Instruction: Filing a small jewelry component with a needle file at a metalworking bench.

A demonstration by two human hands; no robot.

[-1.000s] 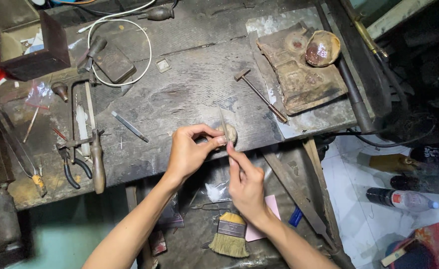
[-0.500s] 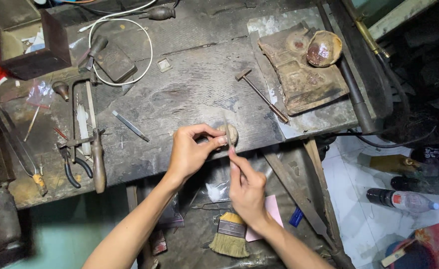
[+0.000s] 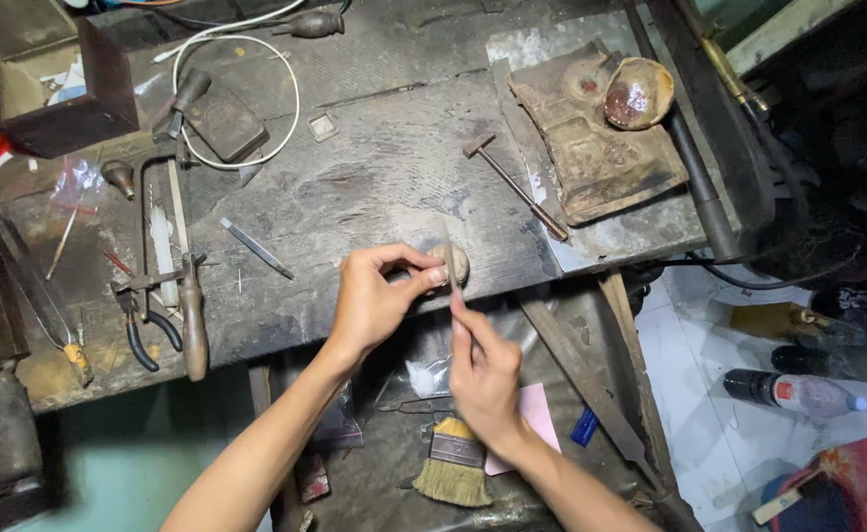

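2 bare hands meet at the workbench [image 3: 374,187] edge: the left hand [image 3: 374,300] pinches a small round piece [image 3: 456,264], the right hand [image 3: 482,369] grips a thin file [image 3: 450,258] against it.

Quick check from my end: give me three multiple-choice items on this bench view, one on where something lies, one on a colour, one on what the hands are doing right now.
1. Where does the small hammer lie?
A. On the workbench, right of the hands
B. On the floor by the bottles
C. In the dark box

2. What colour is the sheet beside the paintbrush on the lower shelf?
A. Green
B. Pink
C. Black

3. What are the hands doing?
A. Both rest flat and empty
B. Left hand pinches a small rounded piece at the bench edge, right hand holds a thin file-like tool against it
C. Both grip the saw frame

Answers: 1 A, the hammer lies slantwise on the bench top near the metal block. 2 B, the sheet shows pink under the right wrist. 3 B, fingers close on the piece and the tool meets it.
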